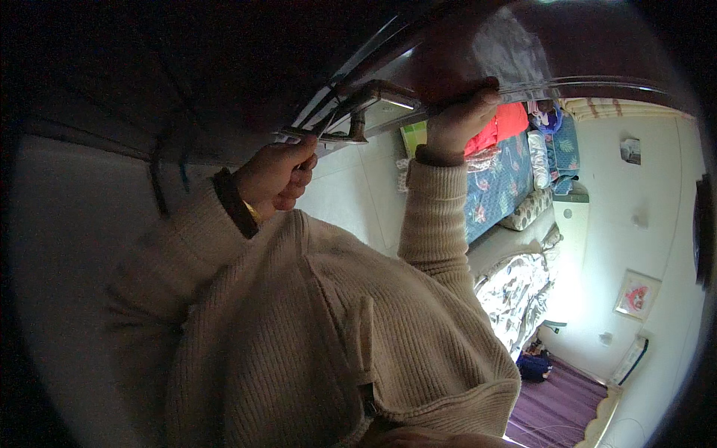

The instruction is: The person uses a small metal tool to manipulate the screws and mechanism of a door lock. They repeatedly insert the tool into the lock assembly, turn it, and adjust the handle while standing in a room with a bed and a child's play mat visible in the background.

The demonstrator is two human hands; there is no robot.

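A dark red, glossy door [590, 52] spans the top of the head view, with a metal lever handle [385, 95] and a lock plate along its edge. My left hand [278, 173] is closed, its thumb and fingers pinched together beside the lock plate near the handle. Whatever lies between those fingertips is too dark and small to make out. To the right of the handle, my right hand [459, 125] is raised and wrapped over the door's edge, its fingertips partly hidden in shadow. Beige ribbed sleeves [433, 201] cover both arms.
Behind me on the right is a room with a blue patterned bed [497, 187], red fabric [511, 122] and a rumpled light cover [515, 295]. A framed picture [636, 296] hangs on the white wall. Pale floor tiles [347, 198] show below the handle; the left side is dark.
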